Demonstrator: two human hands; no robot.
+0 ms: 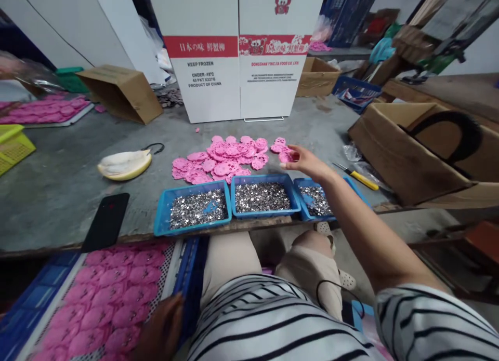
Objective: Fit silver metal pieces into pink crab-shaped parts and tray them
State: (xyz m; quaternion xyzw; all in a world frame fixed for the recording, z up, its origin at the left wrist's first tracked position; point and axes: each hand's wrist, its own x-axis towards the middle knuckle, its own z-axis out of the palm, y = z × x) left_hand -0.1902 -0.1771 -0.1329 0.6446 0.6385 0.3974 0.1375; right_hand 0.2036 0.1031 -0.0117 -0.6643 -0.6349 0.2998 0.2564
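Observation:
My right hand (pixel 310 162) reaches over the bench with thumb and fingers closed around the edge of a pink scalloped plastic piece (pixel 286 157). Left of it lies a loose pile of similar pink pieces (pixel 230 154), some with holes. Three blue trays hold small shiny silver bits: a left tray (pixel 159 215), a middle tray (pixel 266 214) and a right tray (pixel 299 195), partly covered by my right forearm. Low at the left, my left hand (pixel 161 324) is dark and blurred beside a rack of rowed pink pieces (pixel 103 288); its fingers are unclear.
A white printed carton (pixel 239 85) stands behind the pile. On the bench are a black phone (pixel 107 218), a yellow-rimmed peel-like object (pixel 125 166), a yellow-handled screwdriver (pixel 362 179) and a cardboard box (pixel 390 143). A small open carton (pixel 125 93) lies back left.

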